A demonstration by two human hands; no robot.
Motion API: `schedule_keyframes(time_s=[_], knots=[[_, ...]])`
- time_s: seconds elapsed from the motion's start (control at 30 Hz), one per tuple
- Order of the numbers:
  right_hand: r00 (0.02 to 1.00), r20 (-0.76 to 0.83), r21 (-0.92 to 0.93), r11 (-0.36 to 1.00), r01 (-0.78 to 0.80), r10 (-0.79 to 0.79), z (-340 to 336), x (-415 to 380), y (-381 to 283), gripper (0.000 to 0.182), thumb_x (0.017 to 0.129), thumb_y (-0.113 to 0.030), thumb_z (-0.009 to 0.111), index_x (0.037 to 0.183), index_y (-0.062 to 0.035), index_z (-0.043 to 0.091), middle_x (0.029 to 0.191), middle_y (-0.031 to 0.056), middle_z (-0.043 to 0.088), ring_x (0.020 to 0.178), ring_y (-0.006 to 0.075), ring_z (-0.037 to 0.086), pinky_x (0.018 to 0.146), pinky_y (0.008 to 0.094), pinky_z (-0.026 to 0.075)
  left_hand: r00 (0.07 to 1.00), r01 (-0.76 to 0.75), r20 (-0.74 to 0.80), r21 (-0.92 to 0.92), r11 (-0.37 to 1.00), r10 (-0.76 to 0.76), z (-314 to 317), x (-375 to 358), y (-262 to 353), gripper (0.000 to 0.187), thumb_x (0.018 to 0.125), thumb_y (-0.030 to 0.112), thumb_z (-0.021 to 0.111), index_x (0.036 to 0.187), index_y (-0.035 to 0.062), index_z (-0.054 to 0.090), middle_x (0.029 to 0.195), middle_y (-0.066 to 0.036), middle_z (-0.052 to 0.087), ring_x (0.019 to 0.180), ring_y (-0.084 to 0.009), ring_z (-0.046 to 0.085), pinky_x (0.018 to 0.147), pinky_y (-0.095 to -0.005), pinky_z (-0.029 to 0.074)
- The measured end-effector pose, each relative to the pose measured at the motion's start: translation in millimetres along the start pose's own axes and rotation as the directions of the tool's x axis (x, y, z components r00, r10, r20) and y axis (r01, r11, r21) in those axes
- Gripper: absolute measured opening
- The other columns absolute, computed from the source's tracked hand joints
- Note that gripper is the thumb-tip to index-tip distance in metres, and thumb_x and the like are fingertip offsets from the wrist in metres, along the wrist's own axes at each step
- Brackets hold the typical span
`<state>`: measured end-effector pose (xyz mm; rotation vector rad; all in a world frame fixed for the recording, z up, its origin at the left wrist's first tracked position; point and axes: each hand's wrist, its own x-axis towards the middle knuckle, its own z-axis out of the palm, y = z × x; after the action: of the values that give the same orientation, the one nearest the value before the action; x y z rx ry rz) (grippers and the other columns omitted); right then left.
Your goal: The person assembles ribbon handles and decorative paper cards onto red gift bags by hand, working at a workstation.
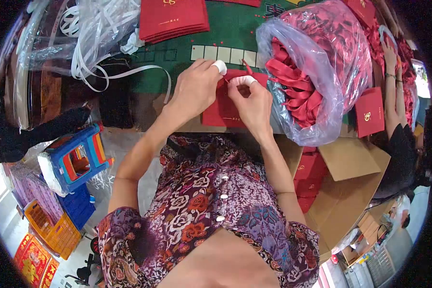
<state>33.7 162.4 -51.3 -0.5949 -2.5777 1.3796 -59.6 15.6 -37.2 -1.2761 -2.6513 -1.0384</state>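
A red paper bag [219, 109] with small gold lettering lies flat at the table's edge in front of me. Over its upper edge, my left hand [197, 86] is closed, with a white cover on one finger; its fingertips hide what they grip. Close beside it, my right hand [252, 98] pinches at a thin red ribbon [227, 80], and it also wears a white finger cover. Another piece of red ribbon [247, 64] sticks up just behind the right fingers.
A clear plastic bag [329, 103] full of red ribbons stands to the right. Behind lie stacked red bags [175, 21]; white ribbons [98, 36] are at the left. Below right is an open cardboard box [343, 197] holding red bags. Another person's arm [392, 86] reaches in at far right.
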Motion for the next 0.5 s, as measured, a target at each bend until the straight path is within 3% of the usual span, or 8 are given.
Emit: schedule_keyframes(time_s=[0.07, 0.3, 0.4, 0.47, 0.5], knots=[[0.999, 0.029, 0.048, 0.998, -0.044, 0.043, -3, 0, -6, 0.015, 0.085, -0.014, 0.071, 0.093, -0.0012, 0.072, 0.079, 0.0084, 0.073, 0.07, 0.0138, 0.069, 0.069, 0.0293, 0.054, 0.991, 0.123, 0.066, -0.083, 0.989, -0.117, -3, 2, 4, 0.006, 0.086, 0.003, 0.059, 0.091, 0.0002, 0.061, 0.087, -0.019, 0.063, 0.088, -0.0374, 0.061, 0.075, -0.0478, 0.05], [0.991, 0.091, 0.08, 0.991, -0.108, 0.101, -4, 4, -2, 0.014, 0.084, -0.015, 0.072, 0.09, -0.0013, 0.072, 0.076, 0.0081, 0.073, 0.07, 0.0125, 0.069, 0.068, 0.0289, 0.054, 0.987, 0.133, 0.111, -0.152, 0.979, -0.116, -3, 0, 1, 0.012, 0.091, 0.009, 0.061, 0.099, 0.0005, 0.06, 0.087, -0.019, 0.064, 0.085, -0.0386, 0.064, 0.075, -0.0452, 0.05], [0.982, 0.102, 0.107, 0.98, -0.17, 0.159, -2, 1, -4, 0.014, 0.084, -0.015, 0.072, 0.089, -0.002, 0.072, 0.077, 0.0079, 0.073, 0.071, 0.012, 0.069, 0.068, 0.029, 0.053, 0.982, 0.16, 0.128, -0.193, 0.968, -0.137, -3, -1, 5, 0.008, 0.088, 0.004, 0.058, 0.095, -0.0001, 0.059, 0.084, -0.021, 0.062, 0.085, -0.0406, 0.062, 0.074, -0.0494, 0.049], [0.997, -0.019, 0.103, 0.992, -0.068, 0.07, 0, -4, -12, 0.014, 0.084, -0.015, 0.072, 0.088, -0.002, 0.071, 0.077, 0.0082, 0.072, 0.07, 0.0131, 0.068, 0.069, 0.0292, 0.053, 0.971, 0.233, 0.126, -0.277, 0.932, -0.206, -5, 0, 8, 0.008, 0.088, 0.004, 0.058, 0.095, -0.0003, 0.059, 0.085, -0.022, 0.062, 0.086, -0.0405, 0.062, 0.075, -0.0495, 0.049], [0.996, -0.008, 0.1, 0.991, -0.089, 0.09, -1, -6, -16, 0.015, 0.084, -0.016, 0.072, 0.089, -0.0027, 0.07, 0.077, 0.0092, 0.072, 0.07, 0.016, 0.069, 0.069, 0.03, 0.053, 0.971, 0.232, 0.126, -0.277, 0.932, -0.204, -4, 0, 9, 0.008, 0.088, 0.004, 0.058, 0.095, -0.0003, 0.059, 0.085, -0.022, 0.062, 0.086, -0.0405, 0.062, 0.075, -0.0495, 0.049]])
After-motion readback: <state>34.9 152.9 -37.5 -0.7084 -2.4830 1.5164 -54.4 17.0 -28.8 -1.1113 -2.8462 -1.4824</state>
